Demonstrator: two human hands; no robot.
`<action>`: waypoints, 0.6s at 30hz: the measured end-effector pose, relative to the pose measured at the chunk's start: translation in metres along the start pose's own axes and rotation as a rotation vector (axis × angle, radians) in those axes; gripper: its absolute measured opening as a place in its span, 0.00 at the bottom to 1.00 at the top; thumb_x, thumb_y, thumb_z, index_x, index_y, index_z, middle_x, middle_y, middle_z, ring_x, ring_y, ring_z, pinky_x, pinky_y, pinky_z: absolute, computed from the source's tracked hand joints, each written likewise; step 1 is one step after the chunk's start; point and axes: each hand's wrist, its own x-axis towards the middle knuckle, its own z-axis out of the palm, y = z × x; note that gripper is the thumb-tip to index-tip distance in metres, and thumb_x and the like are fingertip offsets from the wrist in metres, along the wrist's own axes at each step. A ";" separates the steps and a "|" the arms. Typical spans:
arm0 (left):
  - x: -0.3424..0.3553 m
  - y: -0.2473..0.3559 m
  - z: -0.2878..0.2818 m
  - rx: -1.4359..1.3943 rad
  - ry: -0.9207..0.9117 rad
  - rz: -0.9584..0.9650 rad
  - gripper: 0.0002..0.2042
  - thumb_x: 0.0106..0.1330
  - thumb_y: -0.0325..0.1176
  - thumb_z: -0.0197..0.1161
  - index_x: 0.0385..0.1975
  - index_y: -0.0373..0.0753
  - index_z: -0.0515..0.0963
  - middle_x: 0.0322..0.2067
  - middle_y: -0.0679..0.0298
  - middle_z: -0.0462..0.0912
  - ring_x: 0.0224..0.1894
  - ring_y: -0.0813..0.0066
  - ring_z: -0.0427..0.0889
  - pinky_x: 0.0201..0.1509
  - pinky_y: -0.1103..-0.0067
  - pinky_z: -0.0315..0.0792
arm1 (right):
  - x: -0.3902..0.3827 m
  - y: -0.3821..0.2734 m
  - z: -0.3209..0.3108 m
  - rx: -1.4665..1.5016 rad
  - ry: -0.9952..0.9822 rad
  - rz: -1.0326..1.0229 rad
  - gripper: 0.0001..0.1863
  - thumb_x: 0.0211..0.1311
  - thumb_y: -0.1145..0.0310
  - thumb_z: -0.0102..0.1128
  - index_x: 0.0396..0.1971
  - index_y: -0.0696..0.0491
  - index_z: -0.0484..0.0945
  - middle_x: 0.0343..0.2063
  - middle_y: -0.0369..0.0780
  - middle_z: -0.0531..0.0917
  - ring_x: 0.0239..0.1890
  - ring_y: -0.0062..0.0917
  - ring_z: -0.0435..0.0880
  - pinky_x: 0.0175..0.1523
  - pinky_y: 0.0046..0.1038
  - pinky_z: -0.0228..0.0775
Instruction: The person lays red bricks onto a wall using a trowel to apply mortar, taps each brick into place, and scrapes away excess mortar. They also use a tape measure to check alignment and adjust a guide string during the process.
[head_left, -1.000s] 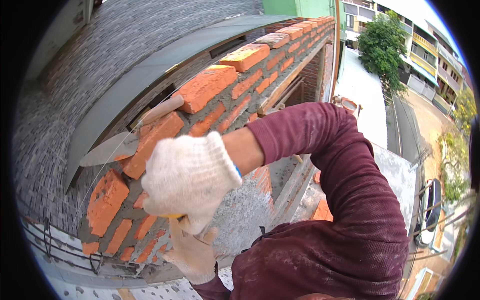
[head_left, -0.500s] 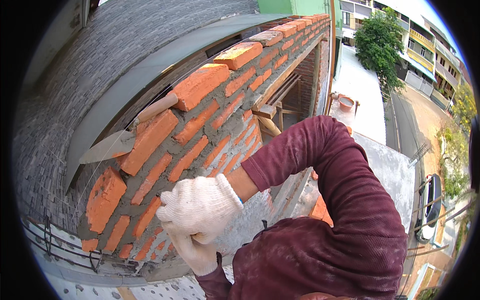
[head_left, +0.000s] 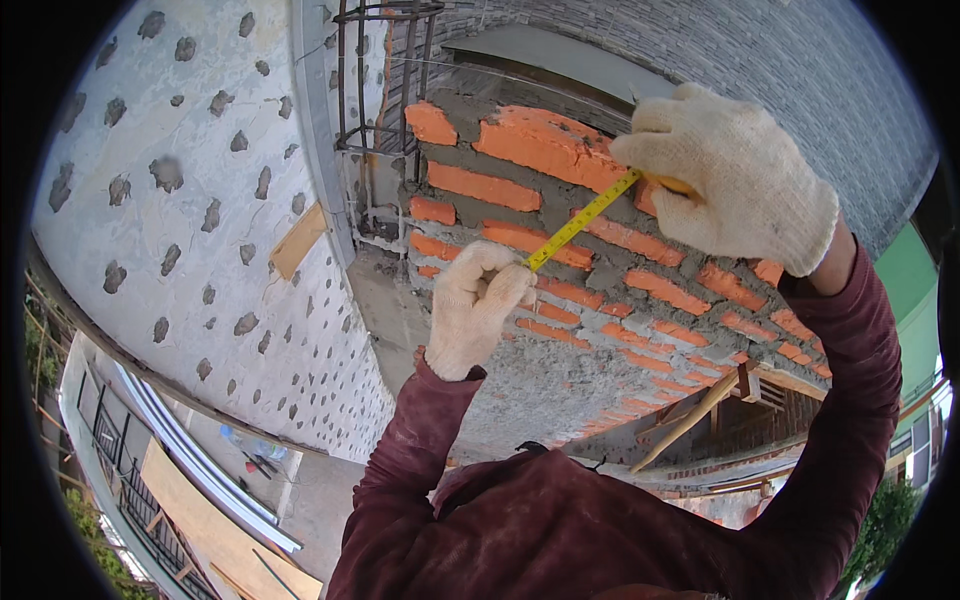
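A yellow tape measure (head_left: 583, 220) is stretched as a short slanting blade between my two gloved hands, in front of the brick wall (head_left: 535, 238). My left hand (head_left: 472, 308), in a white knitted glove, pinches the lower end of the blade against the wall's face. Higher up, my right hand (head_left: 738, 185) is closed around the other end near the top course. A yellow-orange bit shows beneath its fingers; most of what lies in that palm is hidden. Orange bricks sit in grey mortar, the topmost brick (head_left: 550, 143) just left of my right hand.
Steel rebar (head_left: 380, 80) stands at the wall's left end. On the left rises a pale wall (head_left: 210, 270) pitted with grey patches, a small wooden board (head_left: 298, 241) against it. Timber props (head_left: 690, 420) stand lower right. Planks (head_left: 215, 520) lie at lower left.
My view has swung toward the wall's left end. My hands, close together before, are now apart with the tape blade drawn between them. The trowel on the wall has left view.
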 end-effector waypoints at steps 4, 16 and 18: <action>0.060 0.007 -0.053 0.119 0.205 0.184 0.06 0.75 0.31 0.60 0.40 0.35 0.78 0.35 0.64 0.83 0.34 0.80 0.83 0.40 0.80 0.78 | 0.071 0.051 -0.065 -0.344 -0.040 0.078 0.19 0.53 0.66 0.59 0.46 0.46 0.87 0.41 0.42 0.83 0.46 0.41 0.83 0.53 0.42 0.77; 0.181 0.026 -0.109 0.950 0.330 0.616 0.11 0.67 0.39 0.67 0.38 0.37 0.87 0.40 0.58 0.85 0.43 0.60 0.84 0.50 0.70 0.77 | 0.205 0.116 -0.060 -0.531 0.242 -0.161 0.11 0.56 0.62 0.61 0.36 0.46 0.88 0.42 0.41 0.82 0.48 0.43 0.80 0.52 0.44 0.76; 0.182 0.025 -0.113 0.947 0.339 0.598 0.11 0.67 0.39 0.66 0.37 0.37 0.87 0.40 0.59 0.85 0.44 0.60 0.84 0.50 0.69 0.76 | 0.211 0.113 -0.056 -0.538 0.260 -0.165 0.11 0.57 0.61 0.61 0.36 0.46 0.88 0.41 0.41 0.82 0.48 0.43 0.80 0.52 0.44 0.76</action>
